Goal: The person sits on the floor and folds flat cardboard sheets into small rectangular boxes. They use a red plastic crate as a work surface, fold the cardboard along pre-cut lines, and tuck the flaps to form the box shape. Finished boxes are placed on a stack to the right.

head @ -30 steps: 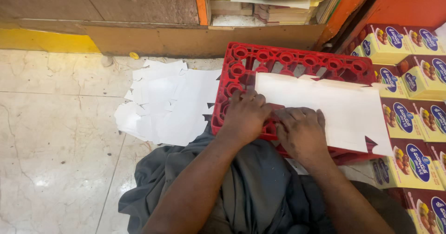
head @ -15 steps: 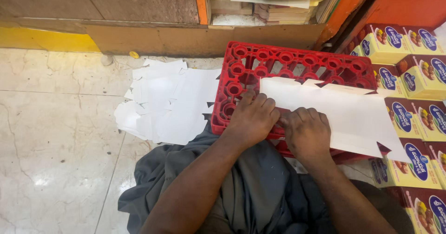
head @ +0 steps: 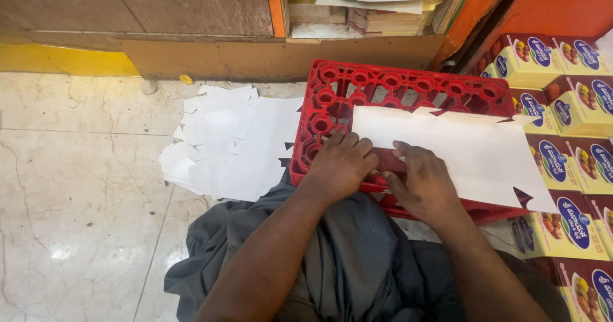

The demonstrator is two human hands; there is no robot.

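A flat white carton sheet [head: 466, 153] lies across the top of an upturned red plastic crate [head: 383, 85] in front of me. My left hand [head: 341, 165] rests on the crate with its fingers curled at the sheet's near left corner. My right hand [head: 424, 181] presses down on the sheet's near edge, fingers bent over it. A strip of red crate shows between the two hands. My lap is covered in dark grey cloth [head: 345, 258] just below the crate.
A loose pile of white carton sheets [head: 230, 143] lies on the marble floor [head: 76, 188] left of the crate. Several yellow and red printed boxes [head: 575, 137] are stacked at the right. Stacked papers [head: 383, 2] sit on a shelf behind, above a brown ledge.
The white sheet has shifted to the right on the crate, so more of the crate's left part shows. Both hands now sit at the sheet's near left corner instead of on top of it.
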